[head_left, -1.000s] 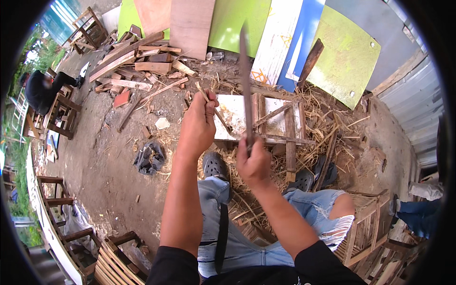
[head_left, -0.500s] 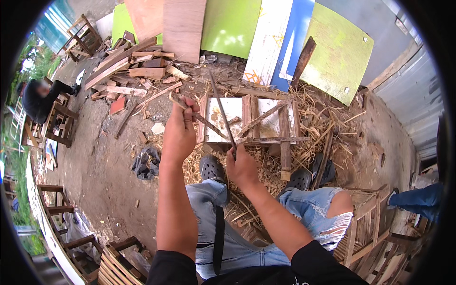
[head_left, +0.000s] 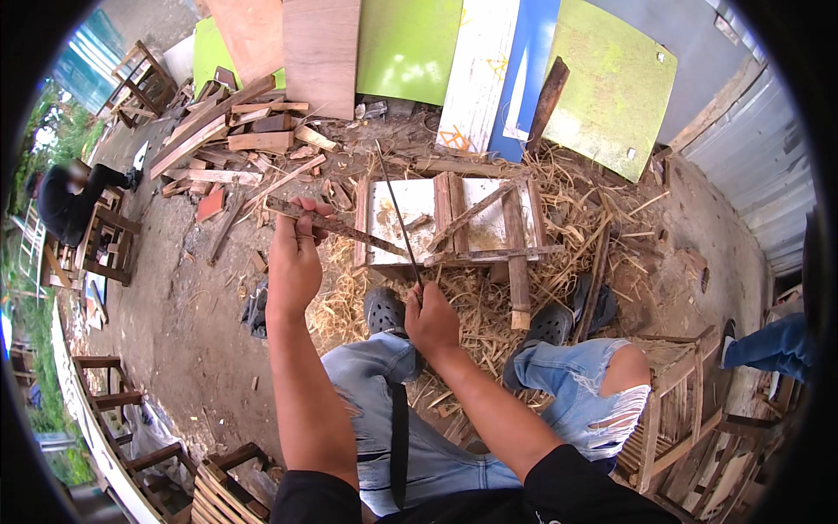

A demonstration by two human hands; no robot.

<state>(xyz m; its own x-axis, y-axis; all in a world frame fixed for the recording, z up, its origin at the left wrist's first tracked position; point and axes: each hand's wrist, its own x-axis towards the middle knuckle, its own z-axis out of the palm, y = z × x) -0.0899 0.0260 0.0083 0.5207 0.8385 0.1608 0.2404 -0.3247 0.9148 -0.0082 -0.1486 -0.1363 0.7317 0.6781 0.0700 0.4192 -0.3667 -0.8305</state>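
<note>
Shavings (head_left: 336, 293) surround the white-topped surface (head_left: 384, 194). Left of it, the left hand (head_left: 297, 262) grips a wooden strip (head_left: 367, 237) reaching over it; on its near side, the right hand (head_left: 431, 320) clasps a long blade (head_left: 397, 210). Should the strip twist, the blade could skid into the left hand.

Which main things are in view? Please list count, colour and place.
wood strip: one, brown, centre
long tool: one, dark, centre
stand: one, white and brown, centre
shavings: many, tan, around stand
wood pile: one, brown, upper left
leaning panels: several, green, brown, white, blue, top
crumpled bundle: one, dark, left
wooden furniture: several, brown, left and bottom
corrugated wall: one, grey, right
other people: two, dark and blue clothes, either side
clogs: two, grey, on feet
left hand: one, bare, gripping wood strip
right hand: one, bare, gripping long tool
</note>
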